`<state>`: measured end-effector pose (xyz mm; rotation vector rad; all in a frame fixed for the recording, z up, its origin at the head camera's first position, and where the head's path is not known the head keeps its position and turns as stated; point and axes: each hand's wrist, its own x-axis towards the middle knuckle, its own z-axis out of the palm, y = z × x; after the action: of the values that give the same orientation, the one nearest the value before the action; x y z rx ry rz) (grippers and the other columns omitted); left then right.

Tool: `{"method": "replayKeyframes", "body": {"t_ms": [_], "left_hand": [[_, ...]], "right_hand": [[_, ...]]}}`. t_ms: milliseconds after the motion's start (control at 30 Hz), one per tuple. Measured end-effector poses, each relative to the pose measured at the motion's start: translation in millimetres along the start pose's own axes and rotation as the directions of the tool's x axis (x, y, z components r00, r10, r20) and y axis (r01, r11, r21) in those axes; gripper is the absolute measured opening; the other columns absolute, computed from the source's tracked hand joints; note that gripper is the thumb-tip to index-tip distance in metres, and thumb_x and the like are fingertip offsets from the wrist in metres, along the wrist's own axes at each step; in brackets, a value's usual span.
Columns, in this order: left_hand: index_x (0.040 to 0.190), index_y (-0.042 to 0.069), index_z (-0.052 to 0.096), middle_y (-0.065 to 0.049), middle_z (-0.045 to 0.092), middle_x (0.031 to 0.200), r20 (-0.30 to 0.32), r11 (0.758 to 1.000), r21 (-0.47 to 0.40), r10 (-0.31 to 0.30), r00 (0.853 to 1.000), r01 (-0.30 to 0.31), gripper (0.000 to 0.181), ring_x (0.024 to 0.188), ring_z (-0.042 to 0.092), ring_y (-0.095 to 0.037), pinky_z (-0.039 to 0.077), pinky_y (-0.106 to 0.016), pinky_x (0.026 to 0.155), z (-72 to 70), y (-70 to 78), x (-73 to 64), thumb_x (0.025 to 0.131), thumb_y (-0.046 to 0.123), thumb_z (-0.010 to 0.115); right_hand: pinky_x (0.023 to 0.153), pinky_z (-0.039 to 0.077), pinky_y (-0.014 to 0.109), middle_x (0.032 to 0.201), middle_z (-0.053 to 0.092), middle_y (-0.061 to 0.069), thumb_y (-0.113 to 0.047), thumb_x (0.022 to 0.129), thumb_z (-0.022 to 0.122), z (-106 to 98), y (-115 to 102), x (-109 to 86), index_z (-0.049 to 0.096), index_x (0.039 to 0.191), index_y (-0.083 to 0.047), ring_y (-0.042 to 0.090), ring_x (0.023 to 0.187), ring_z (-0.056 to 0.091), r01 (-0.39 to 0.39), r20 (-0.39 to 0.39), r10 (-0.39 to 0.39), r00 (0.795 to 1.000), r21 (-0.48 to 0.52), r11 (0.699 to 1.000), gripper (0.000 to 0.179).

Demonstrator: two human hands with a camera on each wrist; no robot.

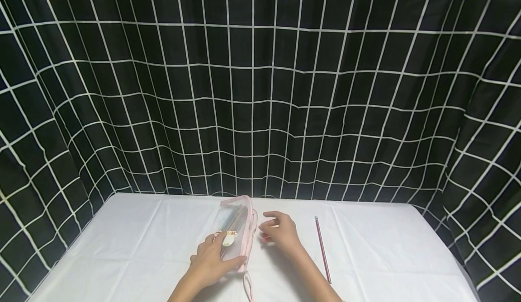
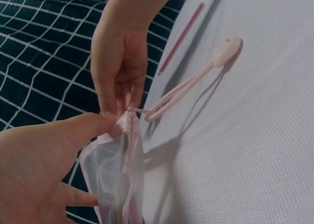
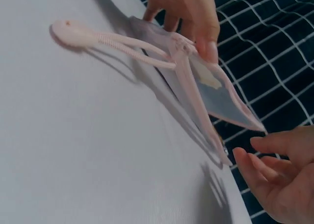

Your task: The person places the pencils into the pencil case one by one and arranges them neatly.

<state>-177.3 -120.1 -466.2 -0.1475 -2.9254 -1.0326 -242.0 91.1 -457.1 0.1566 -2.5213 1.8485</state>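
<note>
A translucent mesh pencil case [image 1: 251, 232] with pink trim stands tilted on the white table. Inside show several pencils [image 1: 234, 218], and a cartoon patch is on its side. My left hand [image 1: 211, 260] grips the case near its closer end, thumb at the zippered edge and fingers against the mesh side. From that end a pink cord [image 2: 182, 89] trails, with a plastic tab [image 2: 226, 51] on the table. My right hand [image 1: 283, 235] hovers just right of the case, fingers loosely bent and holding nothing; in the right wrist view its fingertips [image 3: 240, 154] are near the far corner.
To the right of my right hand a dark red pencil [image 1: 323, 250] lies on the white tablecloth [image 1: 386, 243]. A black curtain [image 1: 260, 89] with a white grid surrounds the table at the back and sides.
</note>
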Motion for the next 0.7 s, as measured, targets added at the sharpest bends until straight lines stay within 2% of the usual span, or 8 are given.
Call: {"method": "replayKeyframes", "body": {"t_ms": [133,400,700], "left_hand": [[0.149,0.005,0.053,-0.029,0.052,0.147,0.004,1.0,0.001,-0.001,1.0,0.001,0.087,0.133,0.049,-0.056,0.039,-0.082,0.092,0.3,-0.2,0.4,0.084,0.055,0.081],[0.15,0.003,0.052,-0.031,0.051,0.149,0.004,1.0,0.004,-0.004,1.0,0.004,0.089,0.134,0.048,-0.057,0.04,-0.082,0.093,0.2,0.7,0.8,0.084,0.056,0.08],[0.15,0.002,0.052,-0.03,0.051,0.149,-0.007,1.0,0.003,0.005,1.0,-0.005,0.091,0.134,0.049,-0.056,0.041,-0.081,0.092,-0.8,1.0,0.4,0.083,0.057,0.08]], "right_hand": [[0.067,0.065,0.039,0.098,0.075,0.025,0.007,0.089,0.072,-8,4,-2.4,0.061,0.132,0.015,0.037,0.079,0.078,0.019,-0.005,-0.019,1.0,0.009,1.0,0.045],[0.064,0.064,0.038,0.097,0.075,0.025,0.004,0.089,0.073,-23,10,-5.2,0.063,0.13,0.014,0.035,0.074,0.078,0.041,-0.076,-0.044,0.996,-0.045,0.998,0.043],[0.063,0.064,0.036,0.099,0.075,0.025,0.002,0.091,0.073,-38,18,-6.2,0.064,0.13,0.012,0.034,0.073,0.077,0.013,-0.134,-0.027,0.991,-0.1,0.995,0.042]]}}
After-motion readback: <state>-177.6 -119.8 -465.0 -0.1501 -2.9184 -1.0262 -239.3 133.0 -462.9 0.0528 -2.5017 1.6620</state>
